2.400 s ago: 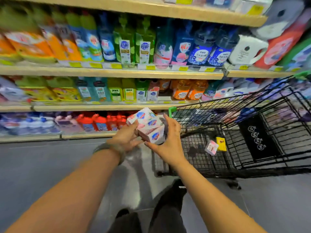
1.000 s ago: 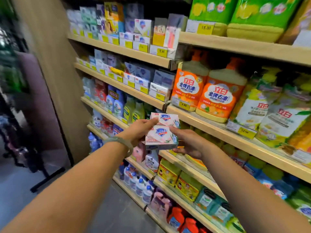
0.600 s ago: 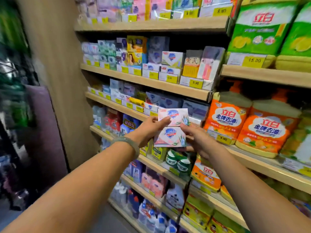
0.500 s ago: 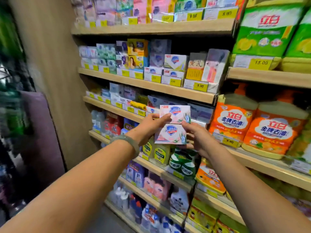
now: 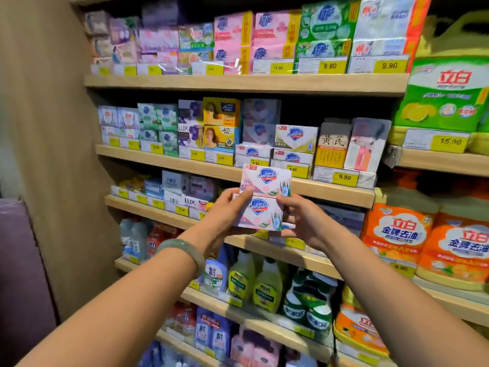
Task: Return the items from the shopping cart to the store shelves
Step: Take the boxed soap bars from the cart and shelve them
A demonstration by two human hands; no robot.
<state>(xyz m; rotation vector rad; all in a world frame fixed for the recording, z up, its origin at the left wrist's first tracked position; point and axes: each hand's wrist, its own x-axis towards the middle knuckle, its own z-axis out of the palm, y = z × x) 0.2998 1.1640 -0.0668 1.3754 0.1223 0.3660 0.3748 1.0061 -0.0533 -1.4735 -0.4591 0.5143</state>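
Holding: two stacked soap boxes [image 5: 260, 211] are pinched between left hand [image 5: 225, 218] and right hand [image 5: 304, 221], both grips clenched on them | Location: matching boxes [image 5: 295, 136] are shelved just above the grip | Risk: upper box [image 5: 266, 180] may be dislodged if the stack is tilted.

- The left hand [image 5: 225, 215] grips the left side of the stacked soap boxes [image 5: 260, 210], thumb on their front, forearm stretched forward.
- The right hand [image 5: 304, 221] pinches their right side, arm likewise extended.
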